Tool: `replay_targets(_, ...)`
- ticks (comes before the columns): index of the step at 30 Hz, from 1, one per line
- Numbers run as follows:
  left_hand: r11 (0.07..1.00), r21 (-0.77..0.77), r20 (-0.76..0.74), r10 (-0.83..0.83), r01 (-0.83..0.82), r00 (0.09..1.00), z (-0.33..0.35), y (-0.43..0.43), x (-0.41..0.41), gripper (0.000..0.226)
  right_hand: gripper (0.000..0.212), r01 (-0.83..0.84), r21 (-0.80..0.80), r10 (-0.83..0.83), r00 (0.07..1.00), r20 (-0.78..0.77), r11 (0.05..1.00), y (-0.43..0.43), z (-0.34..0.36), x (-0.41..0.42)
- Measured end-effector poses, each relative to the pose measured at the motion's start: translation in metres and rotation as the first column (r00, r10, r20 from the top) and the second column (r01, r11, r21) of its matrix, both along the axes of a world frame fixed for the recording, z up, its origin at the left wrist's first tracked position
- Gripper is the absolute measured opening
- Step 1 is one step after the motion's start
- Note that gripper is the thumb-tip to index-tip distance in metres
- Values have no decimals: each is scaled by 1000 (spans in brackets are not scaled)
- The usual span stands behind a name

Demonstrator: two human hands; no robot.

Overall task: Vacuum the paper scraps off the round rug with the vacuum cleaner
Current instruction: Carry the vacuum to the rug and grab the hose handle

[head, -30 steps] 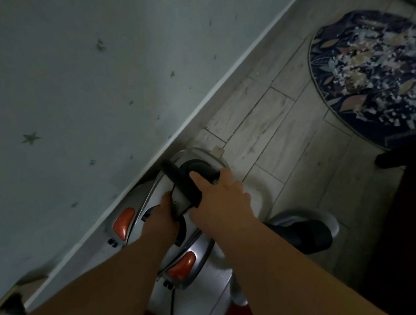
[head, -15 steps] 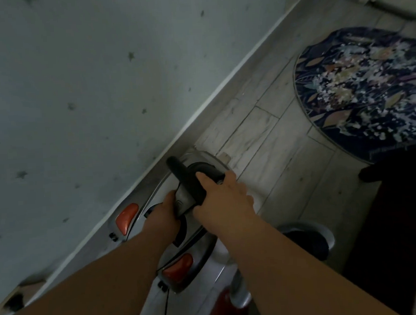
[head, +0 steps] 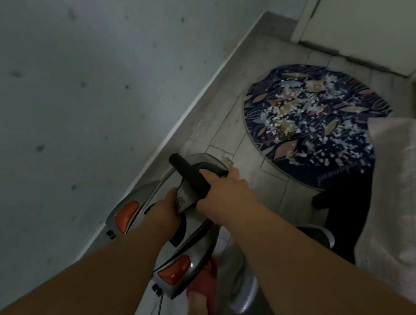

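Down in the head view, pale wood-look floor planks (head: 226, 122) run along a grey-blue wall (head: 76, 92) dotted with small dark marks, a white baseboard (head: 176, 127) at its foot. At the far end of the floor stands a white door (head: 364, 26). The round rug (head: 314, 124), dark navy with a leaf pattern, lies on the planks near that door, its middle and right part strewn with white paper scraps (head: 297, 117). A pale quilted fabric (head: 399, 194) covers the rug's right edge. The silver canister vacuum cleaner (head: 182, 232), with orange pads, sits against the baseboard, just short of the rug's near edge. The right hand (head: 225, 192) is wrapped closed around its black handle (head: 191, 175). The left hand (head: 166, 208) presses against the body beside the handle, its fingers hidden, so their grip cannot be judged.
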State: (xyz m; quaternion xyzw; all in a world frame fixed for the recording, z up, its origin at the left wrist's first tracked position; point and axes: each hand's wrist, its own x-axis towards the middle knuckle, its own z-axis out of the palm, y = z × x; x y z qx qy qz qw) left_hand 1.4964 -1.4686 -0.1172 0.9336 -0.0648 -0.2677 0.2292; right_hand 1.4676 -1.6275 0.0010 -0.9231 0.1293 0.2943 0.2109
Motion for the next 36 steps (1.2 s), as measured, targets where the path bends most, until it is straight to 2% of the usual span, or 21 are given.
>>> replay_targets(11, 994, -98, -39, -57, 53, 998, -24, -116, 145, 70, 79, 80, -47, -81, 997, -8, 996, -109, -22, 132)
replay_targets(16, 994, -75, -61, -82, 78, 995, -49, -157, 195, 69, 80, 107, -33, -109, 993, -37, 994, -149, -52, 180)
replay_targets(19, 992, -102, -44, -83, 78, 996, -66, -172, 216, 64, 80, 105, -15, -106, 994, -41, 994, -167, -71, 204)
replay_targets(28, 997, -24, -88, -73, 71, 993, -125, -203, 270, 64, 79, 89, 40, -85, 992, -90, 995, -205, -121, 259)
replay_targets(31, 998, -18, -106, -66, 64, 992, -137, -212, 285, 70, 77, 93, 58, -89, 994, -61, 994, -213, -130, 275)
replay_targets(36, 997, -57, -39, -57, 55, 998, -149, -222, 311, 63, 74, 100, 38, -98, 994, -38, 994, -220, -133, 296)
